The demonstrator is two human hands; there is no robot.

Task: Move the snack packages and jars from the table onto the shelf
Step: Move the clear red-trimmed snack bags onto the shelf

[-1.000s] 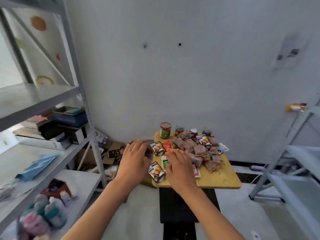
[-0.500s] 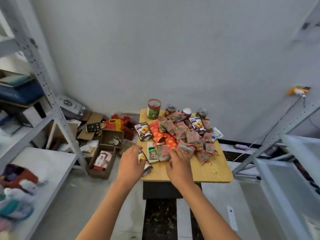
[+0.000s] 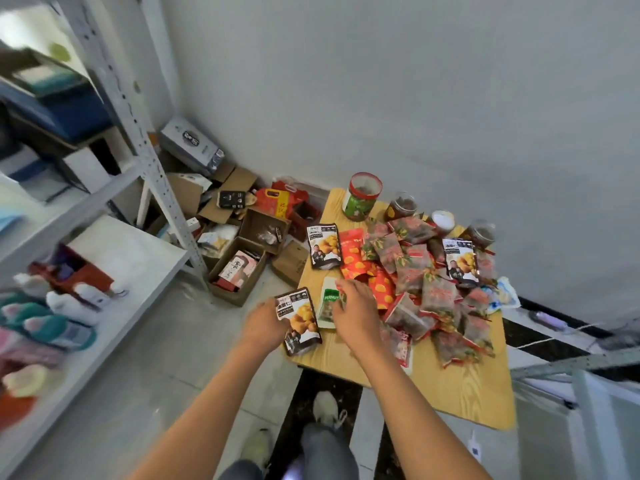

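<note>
My left hand point(image 3: 264, 322) pinches a dark glossy snack pouch printed with yellow chestnuts point(image 3: 300, 320) at the near left corner of the light wooden table point(image 3: 460, 386). My right hand point(image 3: 353, 311) curls on a white-and-green peanut packet point(image 3: 327, 303) beside it. I should lift both flat, then swing left to the white metal shelf point(image 3: 138, 258). A red-lidded clear jar with a green label point(image 3: 362, 197) holds something dark; its neighbours are too blurred to tell.
</note>
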